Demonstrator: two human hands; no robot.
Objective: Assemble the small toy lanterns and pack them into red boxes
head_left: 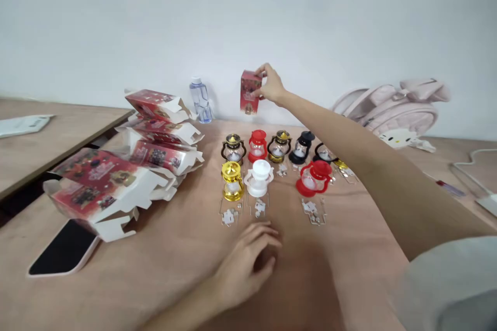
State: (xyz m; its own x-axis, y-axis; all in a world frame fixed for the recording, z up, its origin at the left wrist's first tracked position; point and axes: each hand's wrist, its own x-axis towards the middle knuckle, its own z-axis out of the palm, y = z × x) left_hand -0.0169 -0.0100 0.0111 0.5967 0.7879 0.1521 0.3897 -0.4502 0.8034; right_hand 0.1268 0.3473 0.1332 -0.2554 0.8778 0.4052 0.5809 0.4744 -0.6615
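My right hand point(272, 85) is stretched far out toward the wall, its fingers closed on a small red printed box point(249, 92) that it holds upright just above the table's far edge. My left hand point(248, 264) rests on the wooden table point(174, 258) near me, fingers loosely curled and apart, holding nothing. Just beyond it stand several toy lanterns in two rows: a gold one point(232, 181), a white one point(259, 178), a red one point(314, 178), and behind them bronze, red point(257, 145) and black ones point(302, 147). Small clear bags of parts point(229, 215) lie in front of the lanterns.
Several flattened red-and-white cartons point(161, 137) are stacked at the left, with one unfolded carton point(97, 186) nearer me. A phone point(64, 251) lies face up at the left front. A clear water bottle point(200, 99) stands by the wall. A pink backpack point(396, 108) and white cables point(477, 170) sit at the right.
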